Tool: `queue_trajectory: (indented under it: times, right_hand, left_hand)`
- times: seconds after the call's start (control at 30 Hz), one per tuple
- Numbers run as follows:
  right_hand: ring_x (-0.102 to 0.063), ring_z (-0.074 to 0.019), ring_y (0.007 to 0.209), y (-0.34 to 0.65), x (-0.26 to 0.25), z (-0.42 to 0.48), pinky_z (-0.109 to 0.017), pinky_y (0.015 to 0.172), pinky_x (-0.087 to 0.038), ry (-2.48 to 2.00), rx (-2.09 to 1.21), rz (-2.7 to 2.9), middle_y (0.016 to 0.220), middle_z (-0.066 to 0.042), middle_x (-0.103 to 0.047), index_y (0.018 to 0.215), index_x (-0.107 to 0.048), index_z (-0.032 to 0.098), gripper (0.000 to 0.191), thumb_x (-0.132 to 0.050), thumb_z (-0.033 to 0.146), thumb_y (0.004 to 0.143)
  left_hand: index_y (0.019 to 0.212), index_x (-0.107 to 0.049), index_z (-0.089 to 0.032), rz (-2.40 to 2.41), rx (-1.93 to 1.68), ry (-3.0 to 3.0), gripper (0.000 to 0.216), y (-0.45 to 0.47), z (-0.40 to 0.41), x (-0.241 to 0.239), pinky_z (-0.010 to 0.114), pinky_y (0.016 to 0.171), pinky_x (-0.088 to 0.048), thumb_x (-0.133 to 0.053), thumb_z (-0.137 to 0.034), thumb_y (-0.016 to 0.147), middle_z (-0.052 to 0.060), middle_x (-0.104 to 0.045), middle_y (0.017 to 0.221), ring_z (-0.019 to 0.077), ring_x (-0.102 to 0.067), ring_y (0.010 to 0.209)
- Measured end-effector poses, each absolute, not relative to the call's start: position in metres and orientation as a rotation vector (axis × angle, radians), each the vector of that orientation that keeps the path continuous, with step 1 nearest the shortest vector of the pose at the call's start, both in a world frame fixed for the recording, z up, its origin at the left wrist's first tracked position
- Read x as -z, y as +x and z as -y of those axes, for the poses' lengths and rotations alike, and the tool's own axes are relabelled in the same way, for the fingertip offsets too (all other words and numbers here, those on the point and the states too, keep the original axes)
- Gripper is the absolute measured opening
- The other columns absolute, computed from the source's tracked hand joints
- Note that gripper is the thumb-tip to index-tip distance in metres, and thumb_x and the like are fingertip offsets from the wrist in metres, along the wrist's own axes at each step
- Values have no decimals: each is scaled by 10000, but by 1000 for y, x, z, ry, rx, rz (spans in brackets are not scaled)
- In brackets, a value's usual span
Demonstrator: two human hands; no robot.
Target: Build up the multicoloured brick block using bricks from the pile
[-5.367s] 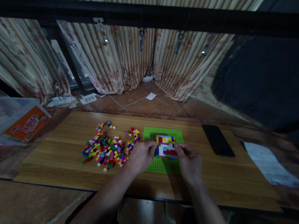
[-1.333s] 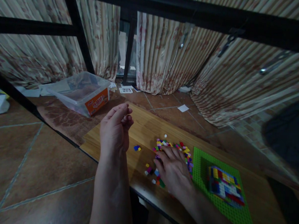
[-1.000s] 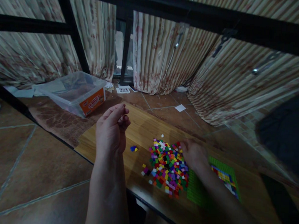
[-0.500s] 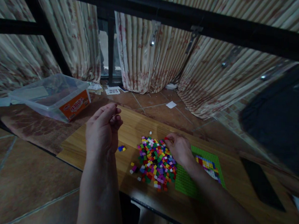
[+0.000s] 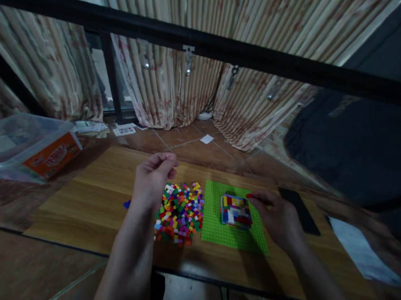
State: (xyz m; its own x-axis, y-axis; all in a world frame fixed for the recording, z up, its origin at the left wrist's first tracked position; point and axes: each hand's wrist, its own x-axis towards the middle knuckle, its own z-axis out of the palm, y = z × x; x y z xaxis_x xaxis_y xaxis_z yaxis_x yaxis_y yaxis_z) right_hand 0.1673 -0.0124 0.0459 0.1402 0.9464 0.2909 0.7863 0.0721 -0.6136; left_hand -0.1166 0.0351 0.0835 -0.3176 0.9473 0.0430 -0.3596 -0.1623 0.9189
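A small red toy brick (image 5: 249, 196) is pinched between the fingertips of my right hand (image 5: 277, 214), at the right side of the green baseplate (image 5: 213, 229). On that plate stands a block of multicoloured bricks (image 5: 236, 211), just left of those fingertips. My left hand (image 5: 155, 176) is raised near the pile of loose bricks (image 5: 180, 214), its thumb and fingers pressed together. Whatever lies between them, if anything, cannot be made out. Its forearm hides part of the pile's left side.
A blue brick (image 5: 127, 204) lies apart on the wooden table (image 5: 83, 197). To the left stands a clear plastic box (image 5: 15, 158) with an orange label. A dark flat object (image 5: 300, 211) and a white sheet (image 5: 363, 248) are on the right.
My right hand has gone from the brick pile to the right side of the built bricks, carrying a red brick. The view has turned right. My left hand stays raised and pinched.
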Motion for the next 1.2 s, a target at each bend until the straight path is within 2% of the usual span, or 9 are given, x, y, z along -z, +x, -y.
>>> queue_trajectory:
  times: [0.13,0.37,0.6,0.77,1.03,1.2]
  right_hand:
    - [-685,-225,807,194,-32,27,-346,722,-522,-1731,-366,1587,879,-52,-741,861,-698,214,224,-565,393,834]
    - [-660,-210,860,196,-9,43,-351,800,-495,-1643,-498,1578,905,-30,-718,890,-686,233,161,-574,345,865]
    - [-614,-209,949,185,-5,43,-356,861,-468,-1584,-438,1714,955,-33,-679,868,-666,241,113,-562,276,894]
    - [-588,-206,990,174,-6,38,-356,897,-460,-1560,-459,1763,990,-34,-661,876,-669,240,118,-553,228,900]
    - [-597,-194,975,172,-2,37,-356,901,-464,-1530,-477,1731,997,-35,-653,859,-701,233,137,-568,203,879]
    - [-612,-190,967,171,1,37,-358,916,-464,-1532,-502,1630,1010,-40,-651,833,-723,233,130,-595,214,851]
  left_hand:
    - [708,-700,-147,-1130,-1442,1000,218,-73,-36,-59,185,523,-412,-776,-332,622,7,-652,644,92,-531,550]
    - [722,-723,-179,-1117,-1138,1343,134,-25,-33,-25,208,538,-391,-698,-310,714,-10,-620,606,117,-513,562]
    - [757,-736,-213,-1175,-1100,1532,105,-6,-32,-14,253,610,-458,-661,-284,741,21,-708,703,164,-612,637]
    - [805,-736,-225,-1218,-1003,1655,128,-2,-27,-12,272,603,-468,-628,-285,773,22,-726,729,176,-634,635]
    - [911,-713,-188,-1326,-855,1774,181,-3,-27,-7,259,662,-481,-579,-249,806,26,-730,839,149,-638,694]
    - [994,-699,-187,-1356,-820,1804,236,0,-24,-2,249,609,-462,-610,-273,794,30,-716,857,136,-605,656]
